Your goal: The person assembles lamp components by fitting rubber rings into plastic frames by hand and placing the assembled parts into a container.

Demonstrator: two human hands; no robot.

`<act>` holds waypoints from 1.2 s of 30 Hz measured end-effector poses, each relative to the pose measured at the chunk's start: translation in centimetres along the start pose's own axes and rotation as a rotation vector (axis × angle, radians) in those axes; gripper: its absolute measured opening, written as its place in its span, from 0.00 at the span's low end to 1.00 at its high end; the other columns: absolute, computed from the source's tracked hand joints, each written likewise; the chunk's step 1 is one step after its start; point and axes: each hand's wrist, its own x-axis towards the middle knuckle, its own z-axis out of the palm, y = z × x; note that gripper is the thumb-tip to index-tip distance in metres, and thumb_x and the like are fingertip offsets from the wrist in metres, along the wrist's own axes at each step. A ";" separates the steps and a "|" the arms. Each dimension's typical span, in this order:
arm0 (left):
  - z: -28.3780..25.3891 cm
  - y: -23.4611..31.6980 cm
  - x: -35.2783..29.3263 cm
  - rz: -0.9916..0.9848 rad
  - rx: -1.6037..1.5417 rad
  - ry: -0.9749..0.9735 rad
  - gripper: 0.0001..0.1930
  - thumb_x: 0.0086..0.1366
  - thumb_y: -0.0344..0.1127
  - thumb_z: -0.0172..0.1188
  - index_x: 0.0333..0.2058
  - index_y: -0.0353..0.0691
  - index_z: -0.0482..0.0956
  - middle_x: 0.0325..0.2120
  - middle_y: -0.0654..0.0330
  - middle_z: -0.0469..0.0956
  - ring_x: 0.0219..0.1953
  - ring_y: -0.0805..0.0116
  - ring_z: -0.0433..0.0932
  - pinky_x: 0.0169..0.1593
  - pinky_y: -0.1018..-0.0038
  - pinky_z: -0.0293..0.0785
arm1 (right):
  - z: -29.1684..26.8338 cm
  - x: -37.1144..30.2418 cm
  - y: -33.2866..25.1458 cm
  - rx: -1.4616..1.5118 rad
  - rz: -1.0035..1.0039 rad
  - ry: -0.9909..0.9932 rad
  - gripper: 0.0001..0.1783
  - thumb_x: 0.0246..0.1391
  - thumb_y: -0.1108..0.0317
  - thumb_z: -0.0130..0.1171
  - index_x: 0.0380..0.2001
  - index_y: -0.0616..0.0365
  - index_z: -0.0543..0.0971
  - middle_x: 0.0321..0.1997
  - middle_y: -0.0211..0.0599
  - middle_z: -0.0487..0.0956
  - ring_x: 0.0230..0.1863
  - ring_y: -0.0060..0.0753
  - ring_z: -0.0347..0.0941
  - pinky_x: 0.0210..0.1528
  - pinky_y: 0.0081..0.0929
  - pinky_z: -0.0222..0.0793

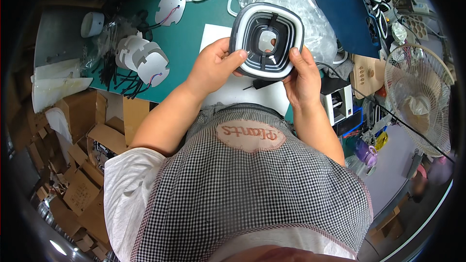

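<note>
Holding square housing (pixel 256 58), red-lettered apron patch (pixel 251 140)

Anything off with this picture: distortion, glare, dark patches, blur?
Head view: fisheye curvature toward the rim, with blackened corners; pale glints on the plastic bag; dimmer light around the cardboard boxes; left hand, right hand and rounded-square frame fairly sharp.

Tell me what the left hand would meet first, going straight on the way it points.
The frame, which the left hand already grips at its edge. Beyond it in the picture is the clear bag, probably lower; depth is unclear.
</note>
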 end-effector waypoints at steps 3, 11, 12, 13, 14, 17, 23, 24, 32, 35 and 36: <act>-0.3 0.2 -0.2 0.022 0.023 0.012 0.12 0.65 0.36 0.56 0.43 0.35 0.74 0.30 0.66 0.78 0.28 0.81 0.74 0.30 0.82 0.72 | 0.6 0.2 -0.6 -0.182 -0.114 -0.004 0.25 0.62 0.64 0.53 0.57 0.68 0.65 0.54 0.48 0.74 0.53 0.32 0.71 0.55 0.29 0.68; -0.5 1.8 -1.1 0.201 0.612 -0.176 0.09 0.55 0.33 0.61 0.31 0.35 0.76 0.21 0.61 0.73 0.23 0.72 0.71 0.27 0.75 0.69 | 1.7 2.3 -3.9 -0.938 -0.172 -0.243 0.18 0.56 0.64 0.61 0.48 0.61 0.77 0.39 0.35 0.80 0.40 0.23 0.75 0.44 0.21 0.71; -0.4 1.7 -0.9 0.199 0.611 -0.175 0.09 0.55 0.33 0.61 0.31 0.35 0.76 0.21 0.61 0.73 0.23 0.72 0.71 0.27 0.75 0.69 | 1.8 2.3 -4.2 -0.883 -0.053 -0.256 0.18 0.57 0.64 0.60 0.47 0.64 0.77 0.40 0.32 0.80 0.40 0.21 0.74 0.44 0.19 0.70; -0.3 1.6 -0.8 0.213 0.645 -0.157 0.09 0.55 0.34 0.61 0.31 0.35 0.75 0.21 0.59 0.73 0.22 0.69 0.71 0.28 0.73 0.69 | 1.8 2.5 -4.1 -0.882 -0.053 -0.259 0.18 0.57 0.64 0.60 0.47 0.64 0.77 0.40 0.32 0.80 0.40 0.21 0.74 0.44 0.19 0.70; -0.3 1.6 -0.6 0.226 0.679 -0.139 0.10 0.54 0.35 0.61 0.30 0.35 0.75 0.21 0.57 0.73 0.22 0.66 0.71 0.28 0.71 0.69 | 1.6 2.7 -3.8 -0.904 -0.102 -0.250 0.17 0.57 0.64 0.60 0.45 0.64 0.77 0.38 0.31 0.80 0.38 0.20 0.74 0.43 0.18 0.70; -0.3 1.7 0.0 0.263 0.742 -0.080 0.11 0.54 0.37 0.61 0.28 0.36 0.74 0.21 0.55 0.72 0.22 0.61 0.71 0.28 0.69 0.68 | 1.9 3.0 -3.8 -0.985 -0.185 -0.208 0.15 0.57 0.65 0.60 0.43 0.65 0.77 0.36 0.30 0.80 0.36 0.20 0.74 0.41 0.18 0.71; -1.1 1.8 2.1 0.235 0.677 0.001 0.10 0.57 0.36 0.59 0.26 0.35 0.72 0.20 0.59 0.71 0.22 0.69 0.71 0.26 0.71 0.67 | 0.6 6.2 -4.0 -0.856 -0.212 -0.206 0.17 0.57 0.65 0.60 0.47 0.62 0.76 0.41 0.32 0.80 0.38 0.20 0.74 0.42 0.18 0.71; -1.2 2.0 2.5 0.216 0.539 0.082 0.09 0.59 0.34 0.59 0.26 0.35 0.72 0.20 0.61 0.72 0.22 0.73 0.71 0.26 0.73 0.67 | -0.1 6.9 -4.1 -0.912 -0.314 -0.198 0.18 0.58 0.63 0.59 0.49 0.61 0.75 0.42 0.32 0.79 0.39 0.20 0.74 0.43 0.18 0.71; -3.2 2.5 6.1 0.203 0.024 0.016 0.18 0.64 0.43 0.60 0.46 0.37 0.69 0.29 0.63 0.75 0.27 0.78 0.75 0.28 0.81 0.71 | 1.0 13.3 -9.2 -0.662 0.089 -0.123 0.15 0.62 0.59 0.52 0.44 0.58 0.74 0.33 0.34 0.78 0.23 0.21 0.75 0.22 0.18 0.74; -3.8 3.5 6.5 0.214 0.064 0.056 0.17 0.67 0.38 0.55 0.50 0.36 0.67 0.38 0.59 0.76 0.31 0.76 0.75 0.35 0.80 0.72 | 2.5 19.0 -12.8 -0.465 -0.131 0.147 0.19 0.61 0.59 0.55 0.48 0.62 0.71 0.33 0.38 0.78 0.25 0.29 0.75 0.20 0.24 0.75; -4.1 3.2 6.4 0.210 0.067 0.077 0.17 0.67 0.38 0.55 0.50 0.36 0.67 0.38 0.59 0.76 0.31 0.76 0.75 0.35 0.80 0.72 | 2.9 21.1 -14.0 -0.381 -0.203 0.235 0.19 0.61 0.59 0.55 0.47 0.63 0.70 0.33 0.40 0.77 0.24 0.31 0.76 0.19 0.25 0.75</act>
